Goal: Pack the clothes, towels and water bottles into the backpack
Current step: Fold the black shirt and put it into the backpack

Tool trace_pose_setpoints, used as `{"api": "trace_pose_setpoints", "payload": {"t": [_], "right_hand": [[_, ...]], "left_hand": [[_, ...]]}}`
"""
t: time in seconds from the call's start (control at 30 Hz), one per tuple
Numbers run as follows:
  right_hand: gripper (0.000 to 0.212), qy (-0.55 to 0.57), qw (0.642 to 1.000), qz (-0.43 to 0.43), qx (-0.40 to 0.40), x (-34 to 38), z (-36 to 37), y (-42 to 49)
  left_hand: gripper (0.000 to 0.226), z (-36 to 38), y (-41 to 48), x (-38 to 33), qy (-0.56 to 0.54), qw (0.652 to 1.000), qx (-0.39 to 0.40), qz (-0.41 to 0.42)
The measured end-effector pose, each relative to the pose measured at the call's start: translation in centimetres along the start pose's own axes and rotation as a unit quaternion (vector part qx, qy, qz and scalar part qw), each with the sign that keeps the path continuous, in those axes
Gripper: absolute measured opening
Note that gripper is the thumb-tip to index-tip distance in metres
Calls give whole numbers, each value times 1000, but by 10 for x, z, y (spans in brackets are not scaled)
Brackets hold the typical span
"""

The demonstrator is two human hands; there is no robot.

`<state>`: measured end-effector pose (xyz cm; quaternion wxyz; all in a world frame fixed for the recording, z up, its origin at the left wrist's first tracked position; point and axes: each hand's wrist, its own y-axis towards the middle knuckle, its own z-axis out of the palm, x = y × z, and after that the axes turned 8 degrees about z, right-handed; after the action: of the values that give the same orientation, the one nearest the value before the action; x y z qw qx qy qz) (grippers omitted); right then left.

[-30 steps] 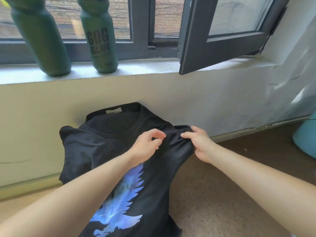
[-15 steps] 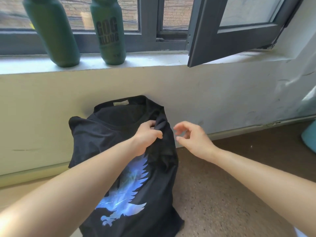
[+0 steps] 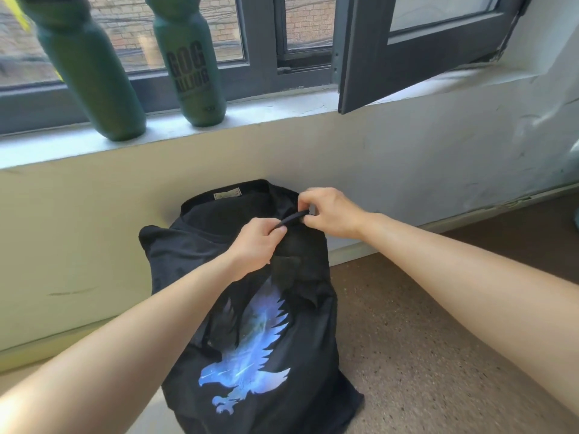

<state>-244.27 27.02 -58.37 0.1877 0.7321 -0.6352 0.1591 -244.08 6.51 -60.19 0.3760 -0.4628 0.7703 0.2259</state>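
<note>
Lister: Change since half a second back: right hand (image 3: 329, 214), then spread and clear of the cloth, is now on the shirt (image 3: 250, 339); left hand (image 3: 257, 242) has kept its hold.

Checker: Item one, grips?

Lister: Right hand: thumb and forefinger pinch a black hem (image 3: 293, 218), other fingers curled. Left hand: fingers curled, pinching the other end of the same hem. Hem runs taut between the two hands, which sit just apart.

Checker: Item two, shirt, location?

Lister: Black, blue eagle print (image 3: 247, 349) facing up. Lower part lies on the floor (image 3: 423, 355); collar end is propped against the wall (image 3: 376, 158) under the sill (image 3: 282, 111). Neck label (image 3: 227, 193) shows at the top. One side is folded in over the front below the hands; the other sleeve sticks out to the left.

Checker: Item three, surroundings?

Lister: Two green bottles upright on the sill, well above the shirt: left bottle (image 3: 94, 86) plain, right bottle (image 3: 194, 76) with dark lettering. Open window sash (image 3: 369, 67) hangs over the sill to their right.

Checker: Anything in the way?

Lister: Both forearms reach over the shirt; the left covers part of its left side. Left hand hides the cloth beneath it, so how much hem it holds cannot be told.
</note>
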Motion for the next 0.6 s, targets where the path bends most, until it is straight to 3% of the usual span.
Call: {"api": "trace_pose_setpoints", "payload": {"t": [0.1, 0.23, 0.43, 0.53, 0.6], "right_hand": [[6, -5, 996, 56, -64, -1, -4, 4], [9, -22, 987, 103, -123, -1, -2, 7], [12, 34, 968, 165, -184, -2, 1, 10], [19, 101, 943, 217, -230, -5, 1, 10], [28, 166, 936, 236, -201, -8, 5, 10]], "left_hand": [[11, -16, -5, 0, 150, 987, -27, 45], [13, -31, -9, 4, 300, 954, 3, 19], [19, -37, -9, 6, 234, 969, -83, 17], [26, -41, -11, 12, 285, 946, -150, 35], [29, -45, -14, 17, 315, 930, -183, 44]]}}
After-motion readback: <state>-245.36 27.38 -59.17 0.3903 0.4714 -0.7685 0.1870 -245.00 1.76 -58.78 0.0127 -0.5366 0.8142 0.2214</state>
